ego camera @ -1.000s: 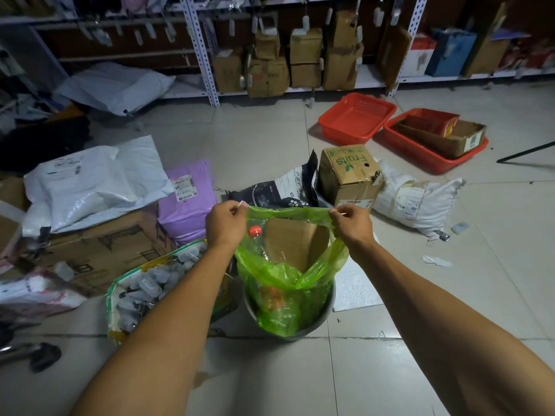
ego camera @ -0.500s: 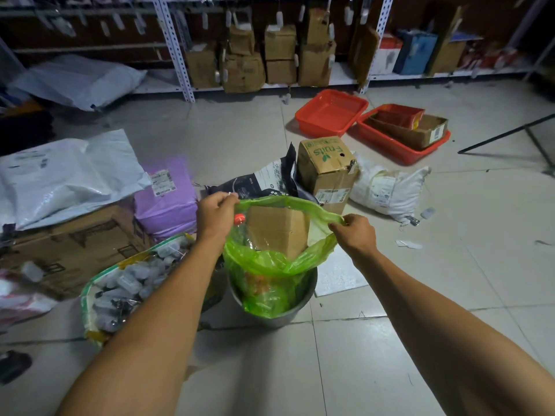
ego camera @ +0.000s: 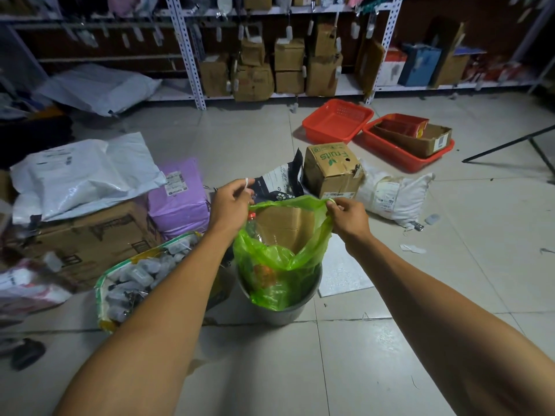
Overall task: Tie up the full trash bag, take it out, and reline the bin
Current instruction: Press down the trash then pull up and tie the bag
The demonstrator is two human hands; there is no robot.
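A green trash bag (ego camera: 279, 265) sits in a round grey metal bin (ego camera: 282, 312) on the tiled floor. Inside the bag show a piece of brown cardboard (ego camera: 285, 226) and a bottle with a red cap (ego camera: 251, 216). My left hand (ego camera: 229, 205) grips the bag's rim on the left side. My right hand (ego camera: 348, 216) pinches the rim on the right. Between the two hands the bag's mouth is pulled up above the bin and held wide.
Left of the bin lies a clear bag of small packets (ego camera: 141, 274), then cardboard boxes (ego camera: 87, 238) and purple (ego camera: 180, 196) and white parcels. A "Fruits" box (ego camera: 332, 169), a white sack (ego camera: 393, 196) and red baskets (ego camera: 338, 120) lie behind. Shelving runs along the back wall.
The bag's rim has been lifted slightly higher, and my right hand has shifted its pinch inward along the far edge. The camera view has tilted a little.
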